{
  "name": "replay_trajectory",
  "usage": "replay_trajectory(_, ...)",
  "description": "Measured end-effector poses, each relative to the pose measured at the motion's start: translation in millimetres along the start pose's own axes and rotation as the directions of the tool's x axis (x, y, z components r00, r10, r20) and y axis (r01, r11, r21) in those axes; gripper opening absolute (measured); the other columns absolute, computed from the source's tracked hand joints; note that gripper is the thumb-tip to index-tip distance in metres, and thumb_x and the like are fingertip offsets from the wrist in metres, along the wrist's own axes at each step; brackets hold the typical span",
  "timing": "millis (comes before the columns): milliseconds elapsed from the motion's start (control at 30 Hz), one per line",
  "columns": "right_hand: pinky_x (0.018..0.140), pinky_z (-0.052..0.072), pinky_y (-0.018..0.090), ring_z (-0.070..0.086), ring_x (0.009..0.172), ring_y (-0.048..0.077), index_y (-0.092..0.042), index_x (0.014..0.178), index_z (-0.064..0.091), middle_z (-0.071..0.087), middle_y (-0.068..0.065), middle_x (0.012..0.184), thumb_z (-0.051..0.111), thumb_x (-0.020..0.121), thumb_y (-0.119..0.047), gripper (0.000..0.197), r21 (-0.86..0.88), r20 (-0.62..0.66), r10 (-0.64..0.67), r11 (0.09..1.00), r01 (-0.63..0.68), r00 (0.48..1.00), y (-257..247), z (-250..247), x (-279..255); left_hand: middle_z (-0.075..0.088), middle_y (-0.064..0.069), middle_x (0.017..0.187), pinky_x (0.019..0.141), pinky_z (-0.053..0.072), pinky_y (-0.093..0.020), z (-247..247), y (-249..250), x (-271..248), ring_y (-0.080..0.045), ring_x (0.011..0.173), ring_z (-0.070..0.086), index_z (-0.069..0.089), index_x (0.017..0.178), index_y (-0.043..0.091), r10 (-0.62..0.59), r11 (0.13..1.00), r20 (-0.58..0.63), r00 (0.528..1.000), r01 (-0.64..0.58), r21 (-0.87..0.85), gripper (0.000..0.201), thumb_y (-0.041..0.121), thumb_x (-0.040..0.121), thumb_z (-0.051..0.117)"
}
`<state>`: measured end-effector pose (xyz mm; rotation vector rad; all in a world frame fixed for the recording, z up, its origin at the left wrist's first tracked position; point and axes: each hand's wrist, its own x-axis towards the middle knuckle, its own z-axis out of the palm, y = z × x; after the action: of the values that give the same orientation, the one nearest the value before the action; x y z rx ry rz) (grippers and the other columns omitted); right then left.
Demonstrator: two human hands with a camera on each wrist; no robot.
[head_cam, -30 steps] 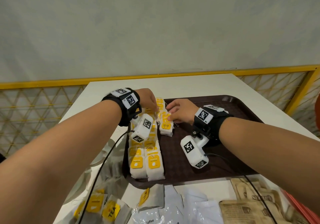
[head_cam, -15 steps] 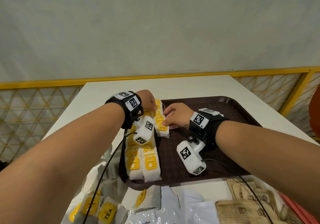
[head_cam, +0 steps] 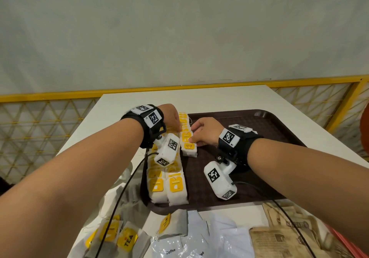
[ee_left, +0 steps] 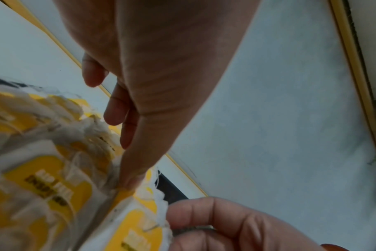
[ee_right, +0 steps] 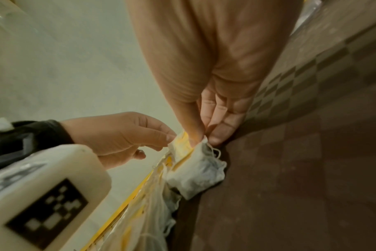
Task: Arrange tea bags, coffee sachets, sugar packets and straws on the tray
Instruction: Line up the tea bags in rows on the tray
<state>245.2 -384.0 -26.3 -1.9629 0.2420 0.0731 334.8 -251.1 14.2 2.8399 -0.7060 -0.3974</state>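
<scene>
A dark brown tray (head_cam: 259,133) lies on the white table. Tea bags with yellow tags (head_cam: 175,189) lie in overlapping rows along its left side. A shorter row (head_cam: 188,149) runs beside them at the far end. My left hand (head_cam: 171,117) is over the far tea bags, its thumb (ee_left: 135,161) pressing straight down on them (ee_left: 54,178) with the other fingers relaxed and holding nothing. My right hand (head_cam: 201,131) is on the short row, where thumb and fingers (ee_right: 221,132) pinch the top edge of a tea bag (ee_right: 195,175). No straws show.
Near the front edge lie loose tea bags (head_cam: 123,239), white coffee sachets (head_cam: 179,247) and brown paper packets (head_cam: 279,237). A crumpled clear bag (head_cam: 123,179) sits left of the tray. A yellow mesh railing (head_cam: 40,97) runs behind the table. The tray's right half is bare.
Both hands stay at the far tea bags. The right hand has drawn a little closer to the left one, and the short row now lies against the neighbouring rows.
</scene>
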Motion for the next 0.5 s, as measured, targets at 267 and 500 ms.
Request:
replay_trajectory(267,0.071,0.059,0.037,0.065,0.078,0.028,-0.012,0.08,0.059,0.061,0.011,0.08,0.074,0.072,0.012,0.029,-0.011,0.01,0.017,1.0,-0.017,1.0,-3.3,-1.0,-0.8,0.068,-0.004,0.11,0.088,0.046,-0.031,3.4,1.4,3.5,-0.021,0.106,0.06,0.071,0.107,0.011,-0.025,0.999,0.046,0.999,0.023,0.033,0.036,0.038,0.085,0.068)
replay_trajectory(500,0.08,0.058,0.044,0.067,0.086,0.031,-0.014,0.077,0.058,0.063,0.01,0.082,0.073,0.074,0.012,0.03,-0.018,0.021,0.013,1.0,-0.013,1.0,-5.4,-1.2,-5.0,0.067,-0.008,0.113,0.096,0.048,-0.035,2.1,6.4,2.4,-0.024,0.108,0.06,0.068,0.111,0.007,-0.012,0.992,0.048,0.999,0.006,0.13,0.034,0.033,0.091,0.059)
